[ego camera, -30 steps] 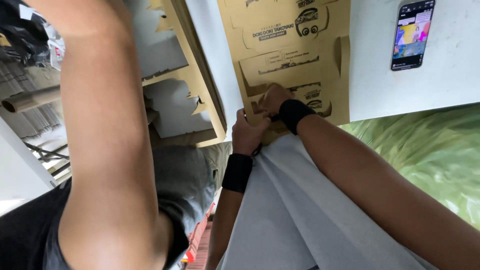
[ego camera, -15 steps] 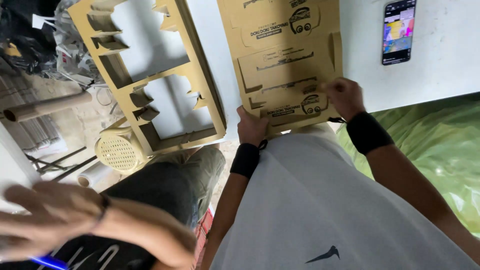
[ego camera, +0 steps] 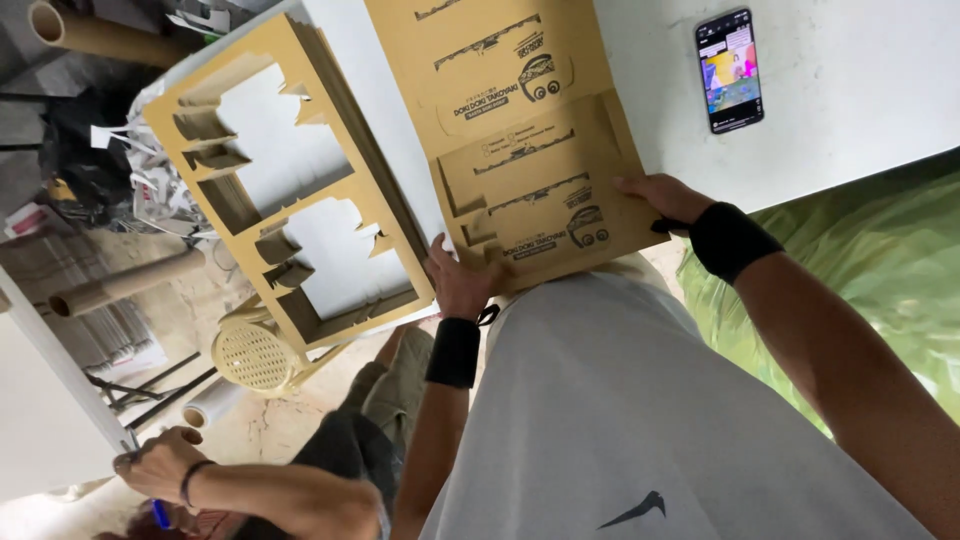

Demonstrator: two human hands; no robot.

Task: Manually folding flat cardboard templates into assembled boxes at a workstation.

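A flat printed brown cardboard sheet (ego camera: 520,130) lies on the white table (ego camera: 860,90), its near edge at my waist. My left hand (ego camera: 460,282), with a black wristband, grips the sheet's near left corner. My right hand (ego camera: 662,198), also with a black wristband, holds the near right corner with the fingers on the edge. The sheet has die-cut flaps and slots. My grey shirt fills the lower middle of the view.
A stack of cut-out cardboard frames (ego camera: 290,180) lies left of the sheet, overhanging the table edge. A phone (ego camera: 728,70) with a lit screen rests at the far right. Green plastic sheeting (ego camera: 880,270) sits right. Another person's hand (ego camera: 160,462) is lower left, near a beige stool (ego camera: 255,355) and cardboard tubes (ego camera: 120,285).
My right hand slid from beside my left hand out to the sheet's right corner. The other person's arm dropped from the upper left to the lower left.
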